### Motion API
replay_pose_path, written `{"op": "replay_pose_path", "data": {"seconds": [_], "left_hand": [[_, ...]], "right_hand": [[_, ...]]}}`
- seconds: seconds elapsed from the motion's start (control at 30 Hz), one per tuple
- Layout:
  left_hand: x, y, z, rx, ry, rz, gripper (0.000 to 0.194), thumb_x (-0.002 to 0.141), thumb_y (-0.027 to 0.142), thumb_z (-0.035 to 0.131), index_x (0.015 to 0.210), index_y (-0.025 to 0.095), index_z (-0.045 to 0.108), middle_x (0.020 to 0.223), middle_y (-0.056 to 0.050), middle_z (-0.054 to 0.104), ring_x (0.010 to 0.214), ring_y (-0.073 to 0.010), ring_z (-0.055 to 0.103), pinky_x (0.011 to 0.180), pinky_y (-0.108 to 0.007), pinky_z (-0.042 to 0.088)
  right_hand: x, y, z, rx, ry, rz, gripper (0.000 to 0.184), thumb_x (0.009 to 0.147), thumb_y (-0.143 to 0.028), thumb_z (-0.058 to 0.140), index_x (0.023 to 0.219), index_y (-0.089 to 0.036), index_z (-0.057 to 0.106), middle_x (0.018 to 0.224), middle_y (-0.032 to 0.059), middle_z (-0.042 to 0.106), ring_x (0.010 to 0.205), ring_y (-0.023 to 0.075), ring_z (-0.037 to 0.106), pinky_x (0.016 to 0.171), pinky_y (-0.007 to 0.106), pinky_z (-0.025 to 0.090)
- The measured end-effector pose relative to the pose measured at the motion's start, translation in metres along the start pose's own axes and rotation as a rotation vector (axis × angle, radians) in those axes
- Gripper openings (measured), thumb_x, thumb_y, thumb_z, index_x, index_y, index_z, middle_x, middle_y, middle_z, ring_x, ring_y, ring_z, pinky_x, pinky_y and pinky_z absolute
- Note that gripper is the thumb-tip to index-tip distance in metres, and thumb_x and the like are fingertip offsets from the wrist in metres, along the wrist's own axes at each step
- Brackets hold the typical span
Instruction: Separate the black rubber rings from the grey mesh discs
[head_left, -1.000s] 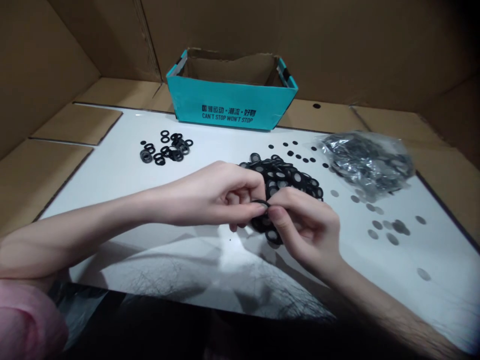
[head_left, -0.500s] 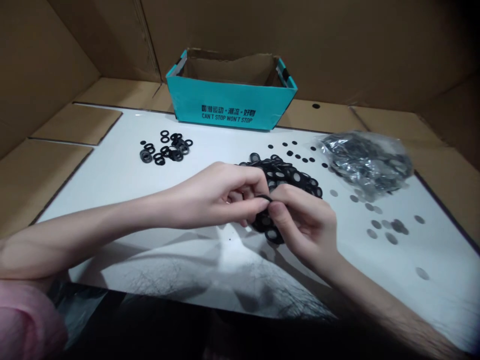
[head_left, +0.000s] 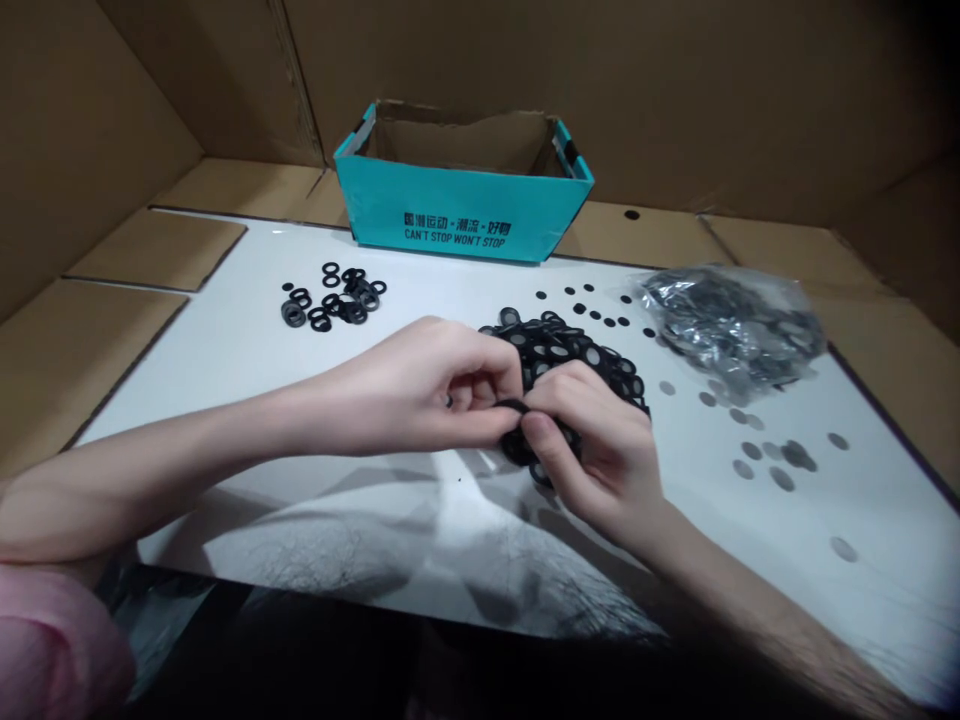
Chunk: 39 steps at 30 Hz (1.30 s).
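Observation:
Between both hands, over the white tabletop, is a black rubber ring point(head_left: 513, 405). My left hand point(head_left: 435, 385) pinches it from the left with thumb and forefinger. My right hand point(head_left: 600, 435) grips it from the other side, thumb toward me. The fingers hide much of the ring, so its centre cannot be made out. Just behind and below the hands spreads a heap of black rings with grey centres point(head_left: 559, 350), partly covered by the right hand. Hollow black rings point(head_left: 352, 300) lie loose in a group to the left.
A turquoise cardboard box point(head_left: 461, 205) stands at the back. At right lies a clear plastic bag point(head_left: 739, 325) full of dark pieces. Small black discs point(head_left: 595, 315) and grey discs point(head_left: 796, 455) are scattered around it. Cardboard walls point(head_left: 675, 100) enclose the white table point(head_left: 247, 400).
Both hands have shifted slightly left with the ring between them. The right fingers have moved closer over the ring; the heap and loose pieces lie as before.

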<state>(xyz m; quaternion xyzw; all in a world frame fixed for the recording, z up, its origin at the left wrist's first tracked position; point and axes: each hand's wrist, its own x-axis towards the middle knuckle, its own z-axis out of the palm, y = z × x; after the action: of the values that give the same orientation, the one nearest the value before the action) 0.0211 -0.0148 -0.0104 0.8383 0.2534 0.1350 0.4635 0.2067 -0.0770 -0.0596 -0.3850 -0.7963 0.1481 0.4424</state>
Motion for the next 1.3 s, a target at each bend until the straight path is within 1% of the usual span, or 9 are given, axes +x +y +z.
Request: {"op": "replay_pose_path", "data": {"seconds": [0.2, 0.33, 0.5, 0.67, 0.77, 0.83, 1.0, 1.13, 1.3], "left_hand": [[0.003, 0.0, 0.003, -0.124, -0.056, -0.049, 0.007, 0.082, 0.015, 0.057, 0.076, 0.013, 0.053, 0.062, 0.005, 0.052, 0.056, -0.0043, 0.049, 0.049, -0.012, 0.039], [0.004, -0.003, 0.004, -0.143, -0.01, -0.047, 0.009, 0.083, 0.02, 0.061, 0.08, 0.012, 0.057, 0.063, 0.004, 0.055, 0.057, -0.0052, 0.052, 0.052, -0.014, 0.043], [0.004, -0.007, 0.006, -0.058, 0.093, 0.102, 0.028, 0.079, 0.029, 0.073, 0.097, 0.012, 0.059, 0.072, 0.001, 0.064, 0.066, -0.0093, 0.061, 0.065, -0.019, 0.052], [0.001, -0.006, 0.008, 0.139, 0.16, 0.289, 0.025, 0.086, 0.035, 0.067, 0.096, 0.013, 0.063, 0.079, -0.004, 0.069, 0.066, -0.0095, 0.061, 0.065, -0.019, 0.05], [-0.002, -0.003, 0.008, 0.215, 0.19, 0.356, 0.018, 0.088, 0.029, 0.064, 0.095, 0.012, 0.065, 0.082, -0.005, 0.071, 0.068, -0.0099, 0.062, 0.066, -0.019, 0.049], [-0.003, -0.001, 0.008, 0.215, 0.224, 0.351, 0.013, 0.087, 0.022, 0.063, 0.094, 0.011, 0.064, 0.077, -0.004, 0.07, 0.066, -0.0094, 0.062, 0.064, -0.019, 0.048], [-0.002, 0.002, 0.01, 0.071, 0.208, 0.222, 0.006, 0.084, 0.016, 0.06, 0.082, 0.01, 0.06, 0.064, -0.001, 0.065, 0.056, -0.0069, 0.058, 0.055, -0.016, 0.048], [-0.001, 0.003, 0.012, -0.007, 0.187, 0.135, 0.005, 0.083, 0.014, 0.059, 0.079, 0.011, 0.058, 0.063, 0.002, 0.062, 0.056, -0.0045, 0.055, 0.054, -0.012, 0.046], [-0.001, 0.002, 0.012, -0.043, 0.161, 0.103, 0.008, 0.081, 0.012, 0.06, 0.075, 0.013, 0.056, 0.061, 0.004, 0.056, 0.055, -0.0039, 0.052, 0.051, -0.012, 0.043]], "right_hand": [[-0.004, -0.002, 0.006, -0.027, 0.107, 0.036, 0.015, 0.086, -0.011, 0.052, 0.076, -0.022, 0.054, 0.064, 0.0004, 0.055, 0.065, 0.015, 0.049, 0.064, 0.033, 0.039], [-0.006, -0.001, 0.006, 0.019, 0.121, 0.103, 0.017, 0.09, -0.015, 0.051, 0.074, -0.021, 0.054, 0.064, 0.0007, 0.056, 0.065, 0.0144, 0.05, 0.063, 0.032, 0.039], [-0.013, 0.006, 0.005, 0.381, 0.093, 0.442, 0.031, 0.095, -0.037, 0.048, 0.07, -0.02, 0.054, 0.066, 0.0, 0.051, 0.062, 0.0123, 0.047, 0.056, 0.027, 0.037], [-0.017, 0.004, 0.005, 0.625, 0.039, 0.518, 0.032, 0.094, -0.042, 0.049, 0.072, -0.02, 0.054, 0.067, -0.0004, 0.049, 0.063, 0.0121, 0.043, 0.056, 0.026, 0.035], [-0.016, 0.002, 0.004, 0.659, 0.023, 0.501, 0.032, 0.095, -0.042, 0.048, 0.072, -0.02, 0.054, 0.067, -0.0002, 0.049, 0.063, 0.0127, 0.044, 0.056, 0.027, 0.036], [-0.015, 0.0, 0.004, 0.574, 0.06, 0.448, 0.028, 0.096, -0.037, 0.047, 0.076, -0.021, 0.057, 0.069, -0.0003, 0.051, 0.064, 0.0124, 0.046, 0.056, 0.026, 0.037], [-0.012, -0.006, 0.003, 0.212, 0.121, 0.298, 0.019, 0.095, -0.023, 0.049, 0.077, -0.02, 0.056, 0.069, 0.0, 0.053, 0.064, 0.0122, 0.048, 0.059, 0.028, 0.038], [-0.009, -0.01, 0.003, 0.126, 0.108, 0.205, 0.018, 0.093, -0.015, 0.048, 0.076, -0.02, 0.054, 0.069, 0.0005, 0.054, 0.065, 0.0128, 0.049, 0.06, 0.029, 0.039], [-0.007, -0.013, 0.005, 0.075, 0.134, 0.148, 0.018, 0.091, -0.01, 0.047, 0.078, -0.02, 0.053, 0.072, 0.0002, 0.055, 0.066, 0.0121, 0.049, 0.061, 0.029, 0.039]]}}
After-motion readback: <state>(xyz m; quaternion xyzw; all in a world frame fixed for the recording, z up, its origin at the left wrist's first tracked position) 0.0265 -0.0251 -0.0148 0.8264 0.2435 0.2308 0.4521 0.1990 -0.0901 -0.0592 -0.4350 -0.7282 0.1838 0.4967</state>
